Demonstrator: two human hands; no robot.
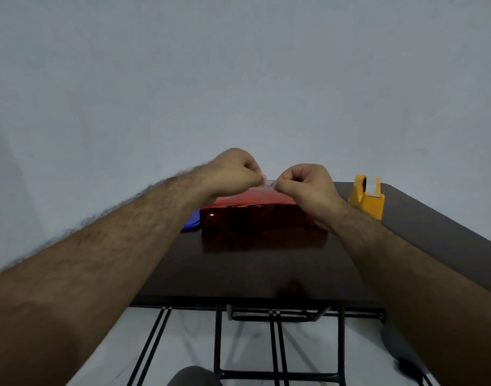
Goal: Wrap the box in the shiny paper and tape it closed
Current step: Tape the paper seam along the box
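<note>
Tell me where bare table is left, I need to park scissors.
Free: the dark table between the red wrapped box and the near edge. Crowded: over the box, where both hands pinch tape, the yellow dispenser at right, something blue at left.

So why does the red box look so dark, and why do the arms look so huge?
Head view: dim light leaves the red-wrapped box murky on its near side, with one tiny glint; the wide lens stretches the forearms near the edges, and the tape strip between the hands is faint.

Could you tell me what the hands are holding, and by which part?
A clear tape strip, pinched at its ends: left hand one end, right hand the other.
</note>
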